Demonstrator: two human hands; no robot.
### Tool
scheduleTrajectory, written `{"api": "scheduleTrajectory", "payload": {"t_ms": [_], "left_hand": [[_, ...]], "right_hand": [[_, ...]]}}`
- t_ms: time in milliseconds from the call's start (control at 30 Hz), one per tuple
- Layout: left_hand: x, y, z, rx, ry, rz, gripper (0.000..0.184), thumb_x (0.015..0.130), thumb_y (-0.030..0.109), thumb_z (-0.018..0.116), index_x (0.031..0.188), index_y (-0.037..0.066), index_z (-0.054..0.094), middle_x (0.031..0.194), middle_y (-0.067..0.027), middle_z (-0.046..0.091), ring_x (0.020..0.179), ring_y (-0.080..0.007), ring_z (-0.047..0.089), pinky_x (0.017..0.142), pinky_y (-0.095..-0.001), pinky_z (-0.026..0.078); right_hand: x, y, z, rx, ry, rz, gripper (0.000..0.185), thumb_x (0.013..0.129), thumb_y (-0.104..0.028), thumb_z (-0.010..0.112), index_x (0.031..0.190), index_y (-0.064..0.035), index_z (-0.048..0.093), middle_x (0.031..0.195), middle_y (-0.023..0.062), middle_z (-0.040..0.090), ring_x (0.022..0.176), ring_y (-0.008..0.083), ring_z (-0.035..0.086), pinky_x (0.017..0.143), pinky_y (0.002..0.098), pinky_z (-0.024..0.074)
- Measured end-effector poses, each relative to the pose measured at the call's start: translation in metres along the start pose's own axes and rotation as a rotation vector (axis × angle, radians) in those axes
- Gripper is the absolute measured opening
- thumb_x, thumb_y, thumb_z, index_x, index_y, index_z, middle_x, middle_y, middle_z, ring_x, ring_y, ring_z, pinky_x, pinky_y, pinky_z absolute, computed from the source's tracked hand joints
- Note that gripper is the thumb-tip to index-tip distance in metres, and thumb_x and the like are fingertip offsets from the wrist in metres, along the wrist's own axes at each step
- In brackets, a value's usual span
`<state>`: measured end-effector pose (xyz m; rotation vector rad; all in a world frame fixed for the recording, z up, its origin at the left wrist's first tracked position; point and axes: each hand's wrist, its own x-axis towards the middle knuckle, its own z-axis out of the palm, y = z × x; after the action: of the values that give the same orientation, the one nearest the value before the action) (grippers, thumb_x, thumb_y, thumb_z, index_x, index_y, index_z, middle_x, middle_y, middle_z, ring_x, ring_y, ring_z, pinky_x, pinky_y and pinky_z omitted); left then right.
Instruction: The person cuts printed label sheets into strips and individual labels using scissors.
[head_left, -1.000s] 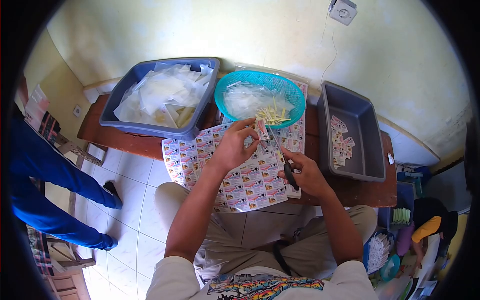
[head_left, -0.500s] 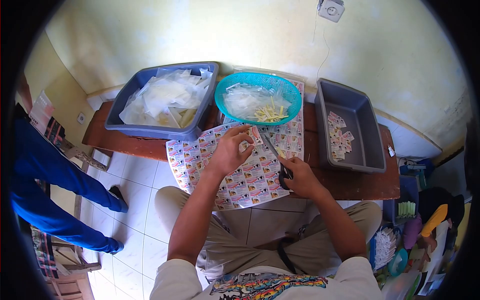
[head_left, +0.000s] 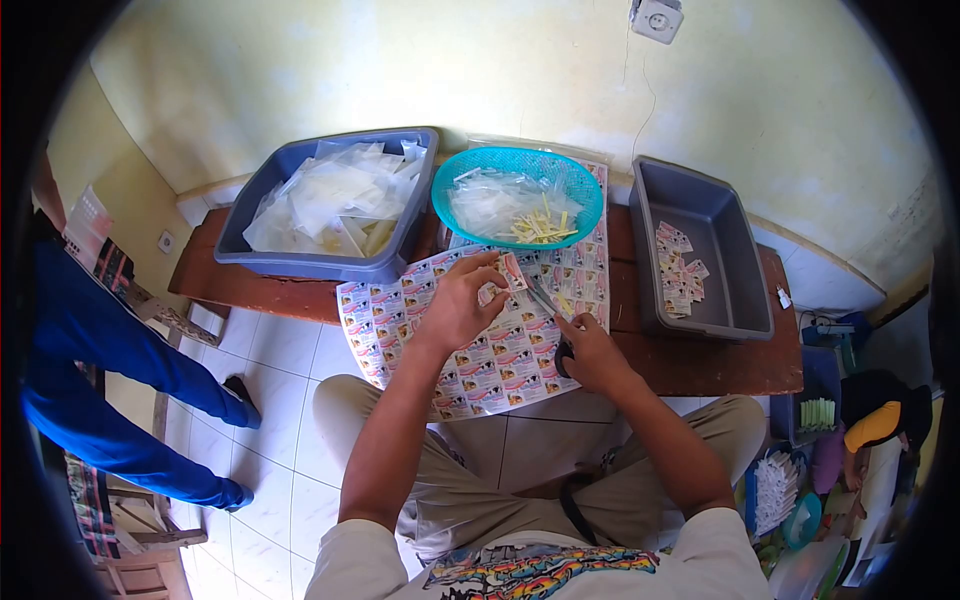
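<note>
My left hand (head_left: 460, 302) pinches a small printed label (head_left: 513, 271) between thumb and fingers, just above a large sheet of printed labels (head_left: 497, 372). In my right hand (head_left: 598, 355) is a pair of scissors (head_left: 541, 296) with black handles, its blades pointing up and left toward the label. The sheet lies on a brown wooden bench (head_left: 745, 368) and hangs over its front edge toward my lap. Just beyond my hands stands a teal woven basket (head_left: 520, 153) holding clear plastic pieces and thin yellowish strips.
Left on the bench, a grey-blue tub (head_left: 320, 264) is heaped with translucent plastic bags. Cut labels (head_left: 680, 278) lie in a grey tub (head_left: 718, 250) at right. A person in blue trousers (head_left: 130, 345) stands at left; another with a yellow sleeve (head_left: 871, 429) is at lower right.
My right hand has turned slightly, and less of the scissors' handles shows. My left hand keeps its pinch on the label. The whole view has shifted a little.
</note>
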<state>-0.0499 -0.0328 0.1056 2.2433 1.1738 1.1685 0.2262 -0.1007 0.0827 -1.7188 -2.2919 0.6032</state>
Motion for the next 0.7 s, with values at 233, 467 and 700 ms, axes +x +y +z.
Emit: {"api": "scheduleTrajectory", "payload": {"t_ms": [233, 467, 700], "left_hand": [[0.001, 0.000, 0.001, 0.007, -0.003, 0.007, 0.021, 0.084, 0.008, 0.085, 0.103, 0.008, 0.076, 0.142, -0.0213, 0.068, 0.130, -0.0401, 0.066, 0.110, -0.0464, 0.054], [0.002, 0.000, 0.001, 0.001, 0.005, 0.005, 0.022, 0.084, 0.008, 0.085, 0.104, 0.008, 0.076, 0.142, -0.0219, 0.068, 0.131, -0.0403, 0.065, 0.110, -0.0466, 0.054], [0.002, 0.001, 0.001, -0.018, -0.004, -0.008, 0.021, 0.084, 0.008, 0.085, 0.103, 0.006, 0.075, 0.143, -0.0227, 0.067, 0.133, -0.0417, 0.063, 0.113, -0.0481, 0.052]], "right_hand": [[0.004, -0.010, -0.007, -0.207, -0.066, 0.090, 0.075, 0.081, -0.016, 0.078, 0.154, -0.0179, 0.059, 0.136, 0.0155, 0.061, 0.118, 0.0382, 0.068, 0.099, 0.0481, 0.0592], [0.005, -0.012, -0.005, -0.287, -0.044, 0.049, 0.069, 0.085, -0.011, 0.073, 0.152, -0.0160, 0.060, 0.130, 0.0134, 0.064, 0.120, 0.0357, 0.067, 0.096, 0.0507, 0.0597], [0.006, -0.016, -0.010, -0.295, -0.103, 0.066, 0.076, 0.080, -0.018, 0.079, 0.154, -0.0153, 0.059, 0.134, 0.0176, 0.058, 0.119, 0.0373, 0.067, 0.097, 0.0481, 0.0598]]}}
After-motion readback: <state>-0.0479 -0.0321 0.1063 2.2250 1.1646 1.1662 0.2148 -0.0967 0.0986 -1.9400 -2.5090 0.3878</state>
